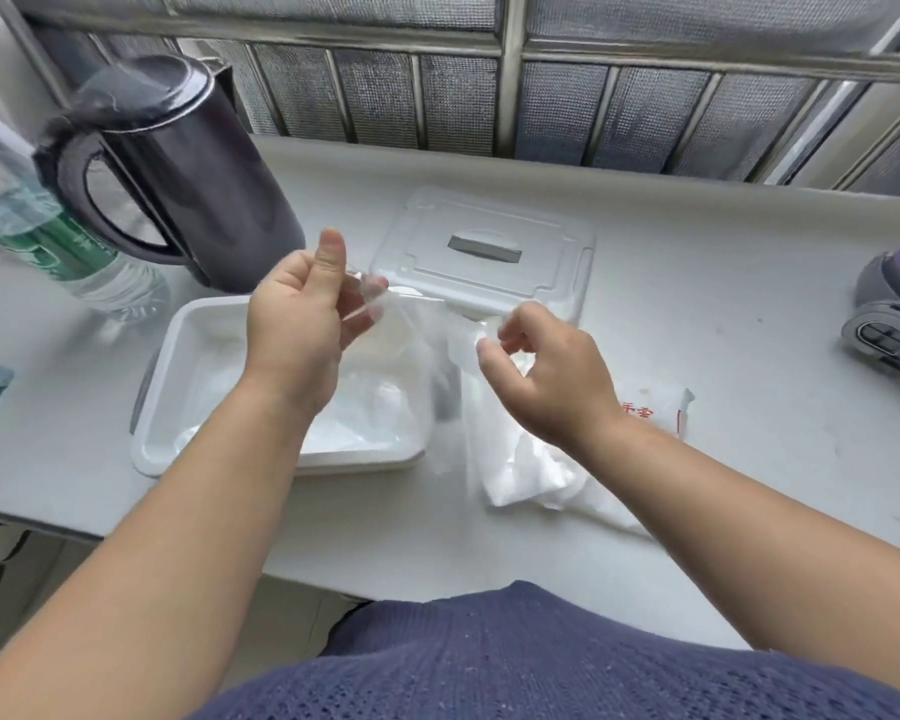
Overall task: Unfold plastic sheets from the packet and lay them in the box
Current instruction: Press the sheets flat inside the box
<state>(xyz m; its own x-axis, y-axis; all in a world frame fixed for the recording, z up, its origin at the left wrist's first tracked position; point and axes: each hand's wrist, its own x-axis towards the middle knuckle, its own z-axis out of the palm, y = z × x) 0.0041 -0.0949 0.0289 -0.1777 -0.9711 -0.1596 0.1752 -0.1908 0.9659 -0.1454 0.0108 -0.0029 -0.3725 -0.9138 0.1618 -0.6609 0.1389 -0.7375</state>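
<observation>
Head view: plastic sheet is in the air, stretched between both hands over the box's right rim. Left hand has its fingers curled on one end, thumb up; right hand pinches the other end with its fingertips.

Likely featherlight, limp, clingy and slick, so hold it by the edges at two points.

Box sits near the bench's front edge, left of centre, with sheets inside. Packet is to its right, beside loose folded sheets. Lid lies behind.

Bench is smooth and white. Kettle and bottle are at the back-left corner, with a barred window along the back edge.
</observation>
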